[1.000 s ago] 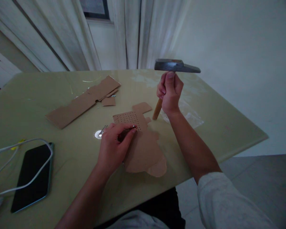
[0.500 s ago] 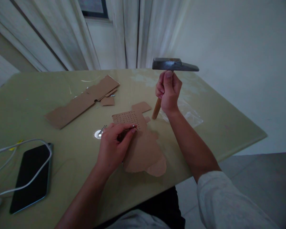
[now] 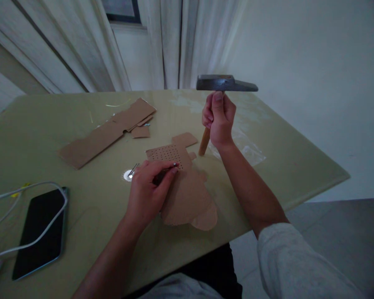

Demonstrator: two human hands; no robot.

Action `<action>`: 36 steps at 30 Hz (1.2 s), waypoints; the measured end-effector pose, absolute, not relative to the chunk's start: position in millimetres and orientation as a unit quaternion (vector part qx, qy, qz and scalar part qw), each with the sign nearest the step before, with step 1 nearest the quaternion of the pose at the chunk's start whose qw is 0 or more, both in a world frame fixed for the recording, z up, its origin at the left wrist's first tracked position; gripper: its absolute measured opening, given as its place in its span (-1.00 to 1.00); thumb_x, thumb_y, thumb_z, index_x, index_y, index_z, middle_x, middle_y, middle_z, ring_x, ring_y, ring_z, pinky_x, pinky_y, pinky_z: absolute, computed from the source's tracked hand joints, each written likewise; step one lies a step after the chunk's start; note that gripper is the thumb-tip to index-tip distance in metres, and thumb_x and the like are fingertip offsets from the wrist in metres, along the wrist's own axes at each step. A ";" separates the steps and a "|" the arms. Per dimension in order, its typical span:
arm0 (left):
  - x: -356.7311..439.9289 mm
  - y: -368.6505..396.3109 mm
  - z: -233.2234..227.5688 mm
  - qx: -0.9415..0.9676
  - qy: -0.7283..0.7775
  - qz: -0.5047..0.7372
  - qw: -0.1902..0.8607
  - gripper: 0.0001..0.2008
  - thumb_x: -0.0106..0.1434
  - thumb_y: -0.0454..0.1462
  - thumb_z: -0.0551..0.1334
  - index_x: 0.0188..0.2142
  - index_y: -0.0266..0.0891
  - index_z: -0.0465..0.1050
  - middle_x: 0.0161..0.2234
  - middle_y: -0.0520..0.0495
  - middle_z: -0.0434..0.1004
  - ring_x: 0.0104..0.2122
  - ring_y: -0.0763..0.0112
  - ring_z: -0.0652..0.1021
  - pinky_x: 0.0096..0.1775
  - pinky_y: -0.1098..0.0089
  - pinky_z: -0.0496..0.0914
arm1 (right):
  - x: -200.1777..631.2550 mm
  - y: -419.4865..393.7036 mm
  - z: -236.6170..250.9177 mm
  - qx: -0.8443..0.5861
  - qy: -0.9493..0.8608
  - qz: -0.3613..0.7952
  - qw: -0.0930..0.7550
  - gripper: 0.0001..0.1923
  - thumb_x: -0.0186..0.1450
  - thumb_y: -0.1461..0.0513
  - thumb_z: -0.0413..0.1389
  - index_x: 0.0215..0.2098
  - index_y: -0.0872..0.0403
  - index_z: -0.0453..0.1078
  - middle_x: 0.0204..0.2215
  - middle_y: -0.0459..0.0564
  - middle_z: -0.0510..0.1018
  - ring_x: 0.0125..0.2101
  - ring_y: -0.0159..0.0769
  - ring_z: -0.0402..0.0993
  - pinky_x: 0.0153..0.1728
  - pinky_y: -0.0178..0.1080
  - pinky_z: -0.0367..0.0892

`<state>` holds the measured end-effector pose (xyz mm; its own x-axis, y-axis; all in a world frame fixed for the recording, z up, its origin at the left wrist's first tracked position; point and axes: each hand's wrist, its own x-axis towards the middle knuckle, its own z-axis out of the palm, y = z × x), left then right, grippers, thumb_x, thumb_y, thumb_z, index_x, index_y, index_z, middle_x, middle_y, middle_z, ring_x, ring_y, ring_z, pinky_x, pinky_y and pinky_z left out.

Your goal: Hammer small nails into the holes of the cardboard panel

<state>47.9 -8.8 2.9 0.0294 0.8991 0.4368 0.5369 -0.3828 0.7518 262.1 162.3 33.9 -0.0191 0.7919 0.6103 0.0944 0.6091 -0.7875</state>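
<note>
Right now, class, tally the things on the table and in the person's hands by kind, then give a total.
Cardboard pieces: 3 (perforated piece, long strip, small scrap)
Hammer: 1
Phone: 1
Cable: 1
Nail: 1
Total: 7

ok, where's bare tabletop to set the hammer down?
Bare patches: the far-left olive tabletop beyond the long brown cardboard strip, and the right corner past the clear plastic sheet. Crowded: centre, around the perforated cardboard cutout, and near-left by the black phone with its white cable.
</note>
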 end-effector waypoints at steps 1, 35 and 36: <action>48.1 -8.7 3.3 0.690 0.520 0.464 0.195 -0.88 0.46 -0.24 0.43 -0.10 -0.01 0.79 -0.21 0.03 0.82 -0.26 0.28 0.66 -0.15 0.26 0.49 | 262.7 163.3 32.7 -0.338 -0.654 0.286 0.614 -0.31 0.43 -0.49 -0.01 -0.16 -0.12 0.39 -0.47 -0.16 0.29 -0.58 -0.38 0.29 -0.66 -0.30 0.11; 46.2 -8.7 1.7 0.697 0.523 0.444 0.205 -0.87 0.47 -0.23 0.40 -0.10 -0.02 0.80 -0.23 0.02 0.82 -0.26 0.27 0.66 -0.13 0.23 0.47 | 263.0 138.0 65.0 -0.343 -0.656 0.415 0.530 -0.39 0.44 -0.32 0.24 -0.36 -0.09 0.18 -0.59 -0.28 0.15 -0.62 -0.43 0.03 -0.65 -0.29 0.02; 46.0 -9.1 1.6 0.699 0.523 0.443 0.203 -0.87 0.48 -0.23 0.40 -0.10 -0.02 0.80 -0.23 0.02 0.81 -0.26 0.26 0.65 -0.13 0.23 0.46 | 266.7 133.3 70.7 -0.346 -0.672 0.424 0.498 -0.42 0.45 -0.27 0.28 -0.36 -0.08 0.21 -0.59 -0.28 0.17 -0.62 -0.43 0.05 -0.64 -0.29 0.04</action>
